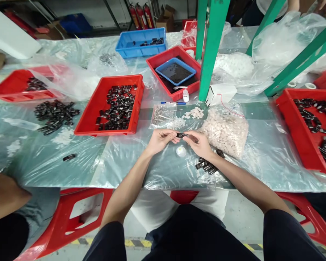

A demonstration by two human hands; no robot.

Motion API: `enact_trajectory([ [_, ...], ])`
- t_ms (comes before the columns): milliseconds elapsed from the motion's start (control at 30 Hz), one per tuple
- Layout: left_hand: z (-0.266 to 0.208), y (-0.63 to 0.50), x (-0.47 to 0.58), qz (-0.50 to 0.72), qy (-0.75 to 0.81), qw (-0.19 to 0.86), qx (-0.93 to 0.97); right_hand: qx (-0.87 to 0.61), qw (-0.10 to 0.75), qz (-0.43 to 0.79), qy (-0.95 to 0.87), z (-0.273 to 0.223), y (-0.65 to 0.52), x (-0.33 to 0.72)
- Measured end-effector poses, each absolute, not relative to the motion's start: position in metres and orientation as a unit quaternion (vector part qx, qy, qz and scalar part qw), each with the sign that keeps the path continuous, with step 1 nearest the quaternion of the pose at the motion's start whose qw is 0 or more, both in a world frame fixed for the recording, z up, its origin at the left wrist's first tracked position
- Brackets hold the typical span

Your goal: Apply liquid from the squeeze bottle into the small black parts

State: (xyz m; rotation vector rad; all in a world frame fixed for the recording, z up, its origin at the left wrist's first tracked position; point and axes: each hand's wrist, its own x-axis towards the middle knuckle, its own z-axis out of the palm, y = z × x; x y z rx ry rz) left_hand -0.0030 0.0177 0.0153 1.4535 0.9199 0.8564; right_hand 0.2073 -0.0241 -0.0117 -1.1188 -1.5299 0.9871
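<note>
Between my two hands is a small glossy black plastic part, held level above the table. My left hand pinches its left end, and my right hand pinches the right end. Just below them stands a small round white cap or dish. A loose group of similar black parts lies under and beside my right forearm. Beyond my hands are a pile of small white pieces, a clear bag of thin metal pins and a large clear bag of whitish pieces.
Red trays of black parts stand left and right. Behind are a blue tray, a small white bottle and a blue pen. A green post rises ahead. Another person's arm is at left.
</note>
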Motion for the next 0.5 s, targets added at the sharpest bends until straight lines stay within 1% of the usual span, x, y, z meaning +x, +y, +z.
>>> enact_trajectory([
  [167,0.018,0.014,-0.001,0.38,0.391,0.573,0.612,-0.449,0.484,0.436,-0.612,-0.012,-0.024,0.209],
  [300,0.021,0.012,-0.002,0.38,0.379,0.569,0.624,-0.454,0.459,0.438,-0.626,-0.013,-0.024,0.211],
  [433,0.021,0.017,-0.011,0.377,0.407,0.527,0.644,-0.459,0.447,0.415,-0.646,-0.012,-0.025,0.212],
  [500,0.02,0.02,-0.017,0.35,0.418,0.495,0.677,-0.454,0.442,0.426,-0.646,-0.011,-0.026,0.211],
])
